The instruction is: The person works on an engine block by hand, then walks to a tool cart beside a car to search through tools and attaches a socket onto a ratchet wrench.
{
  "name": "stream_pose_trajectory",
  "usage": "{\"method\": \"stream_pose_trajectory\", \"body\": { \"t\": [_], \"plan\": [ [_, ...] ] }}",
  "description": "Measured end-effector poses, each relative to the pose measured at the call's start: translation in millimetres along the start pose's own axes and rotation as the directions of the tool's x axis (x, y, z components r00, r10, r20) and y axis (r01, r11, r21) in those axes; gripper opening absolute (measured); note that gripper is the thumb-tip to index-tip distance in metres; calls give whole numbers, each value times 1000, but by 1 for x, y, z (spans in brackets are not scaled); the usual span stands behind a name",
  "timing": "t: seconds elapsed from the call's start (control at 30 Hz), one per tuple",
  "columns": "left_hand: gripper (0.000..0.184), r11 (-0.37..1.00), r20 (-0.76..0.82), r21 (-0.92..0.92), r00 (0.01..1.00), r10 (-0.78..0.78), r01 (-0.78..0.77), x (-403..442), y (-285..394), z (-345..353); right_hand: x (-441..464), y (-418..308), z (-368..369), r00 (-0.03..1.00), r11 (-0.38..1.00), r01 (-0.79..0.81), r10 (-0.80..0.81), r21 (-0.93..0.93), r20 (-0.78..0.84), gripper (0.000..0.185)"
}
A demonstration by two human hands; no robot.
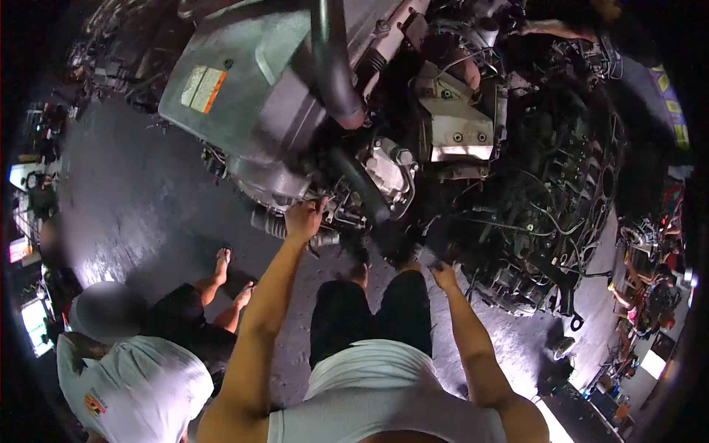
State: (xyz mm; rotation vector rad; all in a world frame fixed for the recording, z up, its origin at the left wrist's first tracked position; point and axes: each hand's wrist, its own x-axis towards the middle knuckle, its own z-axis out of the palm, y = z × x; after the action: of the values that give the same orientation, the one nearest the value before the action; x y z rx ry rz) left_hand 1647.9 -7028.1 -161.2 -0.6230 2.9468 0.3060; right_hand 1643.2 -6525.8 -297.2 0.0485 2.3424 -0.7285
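The left hand (303, 220) was curled against the fittings at the lower front of an engine assembly, just above a ribbed hose (267, 224); its fingers were bent inward, but I could not tell whether they gripped a part or only rested there. The right hand (444, 276) was low beside the near edge of a dark engine block (535, 214), its fingers drawn close together, and whatever they might have held was lost in shadow. The assembly lay directly in front of the wearer: a grey cover (244, 44) with a white-and-orange label (204, 88) sloped away to the upper left, and a thick black hose (357, 183) ran down past a pale metal housing (385, 168). In my judgement, handling in so crowded a spot called for feeling out each fitting by touch, keeping pressure off the hoses and loose wires, holding the fingers clear of metal edges, and bringing more light to the shaded gap. Around it spread a grey, scuffed floor (148, 184), glossy where light struck. A person in a white T-shirt (140, 387) sat to the left, another person's arm (557, 29) reached in at the upper right, and along the right edge of the room stood dim, cluttered equipment.
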Motion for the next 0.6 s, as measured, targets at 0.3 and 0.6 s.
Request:
{"method": "stream_pose_trajectory", "body": {
  "t": [0.3, 0.6],
  "plan": [
    [49, 991, -88, 123, 994, 66, -55, -42, 10, 80, 10, -2, 1, 994, 988, -104, 107, 114, -25, 38],
    [37, 906, 262, -303, 888, 377, -296, 28, -69, 102, 1, 41, 1, 963, 971, -192, 215, 145, -165, 38]
  ]
}}
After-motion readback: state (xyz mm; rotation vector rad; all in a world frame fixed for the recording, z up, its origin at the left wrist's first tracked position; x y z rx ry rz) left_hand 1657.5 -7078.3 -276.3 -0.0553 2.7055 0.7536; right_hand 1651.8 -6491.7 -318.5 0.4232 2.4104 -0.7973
